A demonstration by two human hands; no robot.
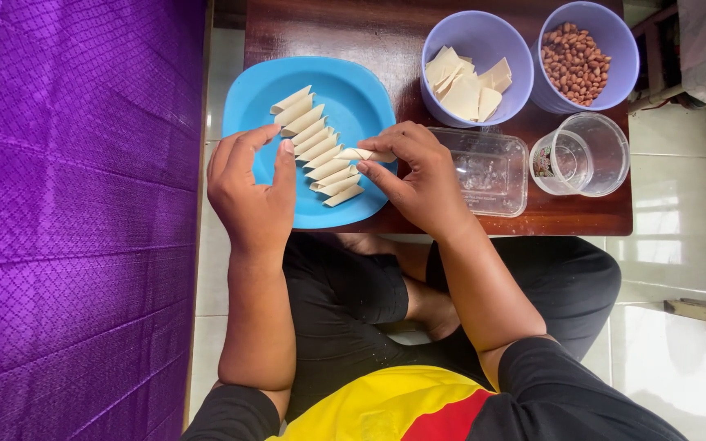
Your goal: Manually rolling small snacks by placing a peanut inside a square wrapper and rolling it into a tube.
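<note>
Over the blue plate (pixel 361 90), at about its 3 o'clock edge, the right hand (pixel 422 180) pinches a rolled pastry wrapper (pixel 367 154) between thumb and fingertips, the roll lying nearly level and pointing toward the row already on the plate. That row of rolled wrappers (pixel 318 147) runs in a slanted line from 11 o'clock down to 5 o'clock across the plate's middle, each pale roll touching or just beside the next. The held roll sits just beside the lower part of the row. At the plate's 9 o'clock edge the left hand (pixel 248 192) grips the rim, fingers curled together over it and the thumb lying on the plate's surface near the rolls. The plate rests on a dark wooden table (pixel 386 33). At 2 o'clock from the plate stands a lilac bowl of flat wrapper squares (pixel 467 82), and beside it, farther right, a second lilac bowl of peanuts (pixel 575 61). Below these lie a clear plastic box (pixel 488 171) and a clear cup (pixel 586 153) tipped on its side. Purple cloth (pixel 75 204) fills the 9 o'clock side.
</note>
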